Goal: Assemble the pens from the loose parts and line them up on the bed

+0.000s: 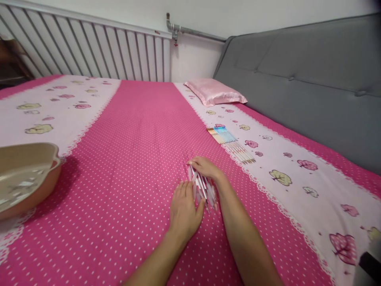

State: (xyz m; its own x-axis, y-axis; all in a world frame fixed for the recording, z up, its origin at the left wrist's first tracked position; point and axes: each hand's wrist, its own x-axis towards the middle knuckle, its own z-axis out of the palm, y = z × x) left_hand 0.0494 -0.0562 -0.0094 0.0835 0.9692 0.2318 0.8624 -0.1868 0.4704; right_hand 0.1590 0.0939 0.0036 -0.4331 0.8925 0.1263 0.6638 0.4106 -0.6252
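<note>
Blurred pile of slim, pale sticks point(204, 186) on a pink polka-dot bedspread point(133, 159), between a left hand point(185, 204) with wide grip, thumb spread against them, and a right hand point(204, 167) curled over the far end, grip too hidden to tell. Beyond, slender pens point(231, 143) in a flat row.

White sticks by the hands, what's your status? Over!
Left hand alongside, right hand cupped at far end. White sticks bunched loosely on pink bedsheet. Basin apart at left, not blocking either hand.
</note>
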